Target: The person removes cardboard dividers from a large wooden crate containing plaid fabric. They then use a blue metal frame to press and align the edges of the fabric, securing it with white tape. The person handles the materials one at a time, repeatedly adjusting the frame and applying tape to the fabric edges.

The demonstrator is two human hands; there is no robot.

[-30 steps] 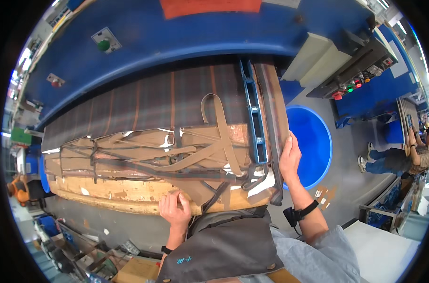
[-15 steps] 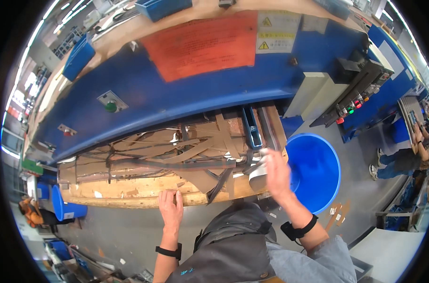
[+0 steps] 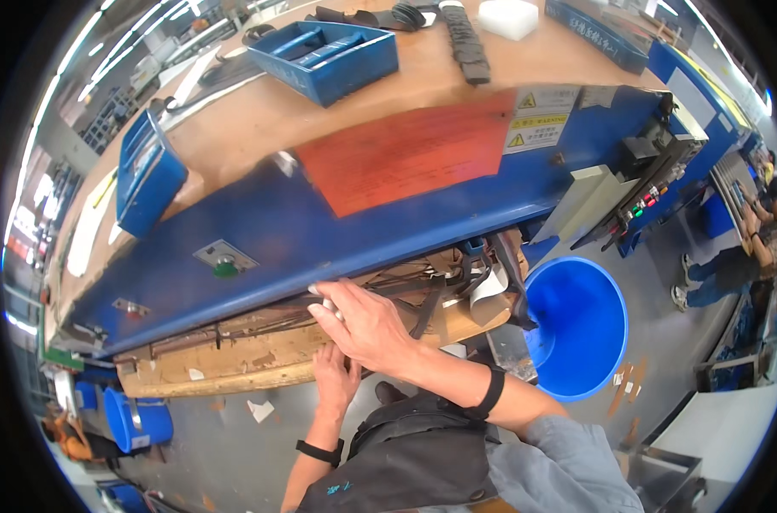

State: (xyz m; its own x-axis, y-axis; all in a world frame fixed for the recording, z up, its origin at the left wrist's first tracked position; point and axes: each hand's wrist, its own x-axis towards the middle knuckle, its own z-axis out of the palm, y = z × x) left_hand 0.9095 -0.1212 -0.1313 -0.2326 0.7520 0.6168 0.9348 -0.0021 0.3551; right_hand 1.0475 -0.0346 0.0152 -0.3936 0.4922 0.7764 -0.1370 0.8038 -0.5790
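My right hand (image 3: 373,332) is over the wooden board (image 3: 260,357), in front of the blue machine's lower edge. Its fingers are bent closed, with small white spots at the tips; whatever they pinch is too small to make out. Just below it, my left hand (image 3: 332,380) rests at the board's front edge, fingers partly bent and partly covered by the right hand. Brown and dark strips (image 3: 427,306) lie tangled on the board under the machine. At the board's right end are a curled white-and-tan piece (image 3: 489,295) and a dark strip (image 3: 513,272) hanging over the edge.
A large blue bin (image 3: 581,329) stands right of the board, a smaller blue bucket (image 3: 139,419) at left. Blue trays (image 3: 350,73) and a white block (image 3: 508,19) sit on the machine's top. Another person (image 3: 752,248) stands at far right. Scraps (image 3: 260,410) litter the floor.
My right hand has moved left from the board's right end to beside my left hand. The view has shifted, showing more of the machine's top and less of the strips.
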